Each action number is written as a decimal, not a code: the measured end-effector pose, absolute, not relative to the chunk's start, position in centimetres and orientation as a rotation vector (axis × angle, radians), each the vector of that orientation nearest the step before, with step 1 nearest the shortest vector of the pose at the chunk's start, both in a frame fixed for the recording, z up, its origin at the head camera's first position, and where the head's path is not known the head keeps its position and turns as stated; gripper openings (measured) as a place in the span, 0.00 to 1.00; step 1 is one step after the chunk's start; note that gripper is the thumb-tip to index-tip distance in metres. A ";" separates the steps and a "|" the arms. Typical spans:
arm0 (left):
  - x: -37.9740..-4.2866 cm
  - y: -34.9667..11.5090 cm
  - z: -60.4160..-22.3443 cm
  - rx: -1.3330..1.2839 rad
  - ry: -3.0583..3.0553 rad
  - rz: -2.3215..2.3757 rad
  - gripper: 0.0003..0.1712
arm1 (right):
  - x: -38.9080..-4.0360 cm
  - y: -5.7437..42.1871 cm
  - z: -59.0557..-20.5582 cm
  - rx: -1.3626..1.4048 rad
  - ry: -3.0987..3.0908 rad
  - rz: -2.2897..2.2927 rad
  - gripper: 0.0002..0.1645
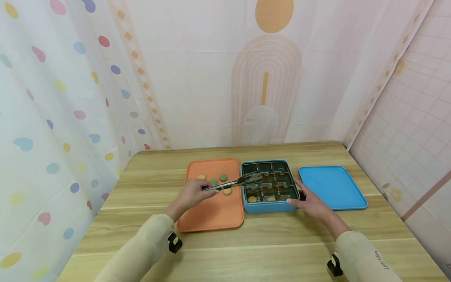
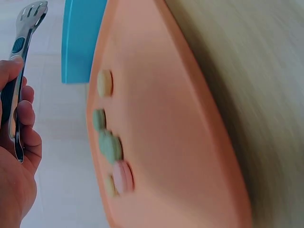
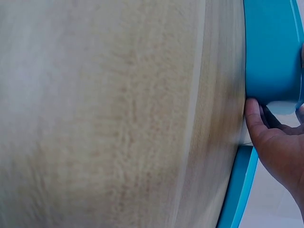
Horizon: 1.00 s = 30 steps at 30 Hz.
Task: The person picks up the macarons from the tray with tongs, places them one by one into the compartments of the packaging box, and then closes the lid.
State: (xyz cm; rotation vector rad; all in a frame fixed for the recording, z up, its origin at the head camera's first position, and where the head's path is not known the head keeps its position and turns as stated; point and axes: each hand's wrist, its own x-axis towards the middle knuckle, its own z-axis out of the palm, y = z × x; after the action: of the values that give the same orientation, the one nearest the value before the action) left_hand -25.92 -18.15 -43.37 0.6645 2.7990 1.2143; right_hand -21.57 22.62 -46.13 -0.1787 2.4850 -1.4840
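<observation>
My left hand (image 1: pixel 193 194) grips metal tongs (image 1: pixel 243 181) with dark handle inserts. Their head reaches over the compartments of a blue box (image 1: pixel 269 206), and I see nothing between the tips. My right hand (image 1: pixel 310 200) holds the box's near right corner, thumb at the front rim and fingers along the side. In the front row of the dark divided insert lie a yellowish macaron (image 1: pixel 252 199) and another pale one (image 1: pixel 271 199). Left of the box, an orange tray (image 1: pixel 211 219) bears several macarons: green (image 1: pixel 223 177), yellow (image 1: pixel 227 191) and a pink one (image 2: pixel 123 176).
To the right of the box lies a flat blue lid or tray (image 1: pixel 332 188). Everything stands on a wooden table (image 1: pixel 267 250). Patterned curtains (image 1: pixel 197 98) hang behind the table and at its sides.
</observation>
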 end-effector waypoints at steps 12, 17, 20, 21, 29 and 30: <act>-26.9 -10.8 -43.5 0.848 2.707 1.137 0.09 | -21.6 22.6 -46.1 -0.169 2.487 -1.463 0.56; -26.9 -9.8 -43.8 0.787 2.670 1.135 0.11 | -21.6 22.5 -46.1 -0.178 2.480 -1.467 0.56; -26.9 -9.7 -43.8 0.751 2.667 1.146 0.10 | -21.7 22.6 -46.2 -0.173 2.473 -1.480 0.56; -26.9 -9.7 -43.8 0.744 2.666 1.155 0.09 | -21.7 22.6 -46.3 -0.172 2.470 -1.484 0.56; -27.1 -10.2 -43.6 0.757 2.617 1.287 0.10 | -21.8 22.7 -46.5 -0.166 2.472 -1.488 0.57; -27.2 -10.4 -43.5 0.765 2.616 1.300 0.10 | -21.8 22.7 -46.4 -0.164 2.469 -1.494 0.57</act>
State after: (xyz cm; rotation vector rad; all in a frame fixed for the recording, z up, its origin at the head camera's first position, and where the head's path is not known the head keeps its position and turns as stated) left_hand -27.19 -10.36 -43.54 0.7654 2.6159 1.2997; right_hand -21.76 22.73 -46.44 -0.1638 2.4694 -1.4936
